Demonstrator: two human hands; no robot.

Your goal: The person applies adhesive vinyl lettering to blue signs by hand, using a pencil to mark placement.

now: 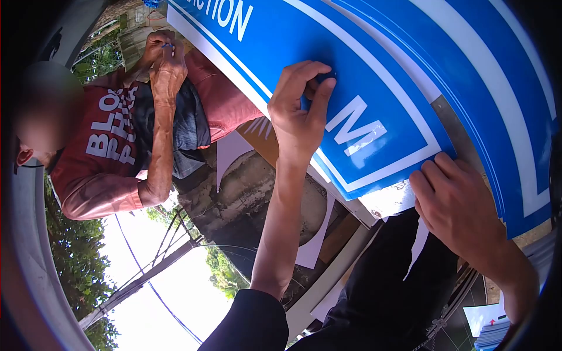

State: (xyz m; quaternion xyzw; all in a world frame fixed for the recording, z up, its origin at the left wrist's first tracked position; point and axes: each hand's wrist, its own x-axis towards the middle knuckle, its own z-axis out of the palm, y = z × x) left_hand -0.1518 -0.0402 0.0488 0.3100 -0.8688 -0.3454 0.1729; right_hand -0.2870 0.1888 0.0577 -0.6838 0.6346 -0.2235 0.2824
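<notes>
Blue sign [374, 88] with white lettering and white border lines is filling the upper right of the view, lying tilted across it. A white letter M [357, 126] is sitting near the sign's lower corner; part of a larger word ending in "ACTION" is showing along the top edge.

Left hand [301, 108] is pressing on the sign just left of the M, fingers curled and pinching a small dark blue tool [324, 76] against the surface; what kind of tool is too small to tell. The forearm is reaching up from a black sleeve [252, 322] at the bottom of the view.

Right hand [453, 205] is resting at the sign's lower corner, fingers bent over the edge, fingertips touching the white border. Whether it is gripping the edge or only steadying it, cannot tell; nothing separate is showing in it.

White backing paper [389, 202] is peeking out under the corner between the two hands.

Further out, on the left, another person in a red printed shirt [111, 134] is working at the sign's far end, both hands [167, 61] closed together on its edge, well apart from the wearer's hands. Green foliage [70, 275] and bright sky are showing at lower left.
</notes>
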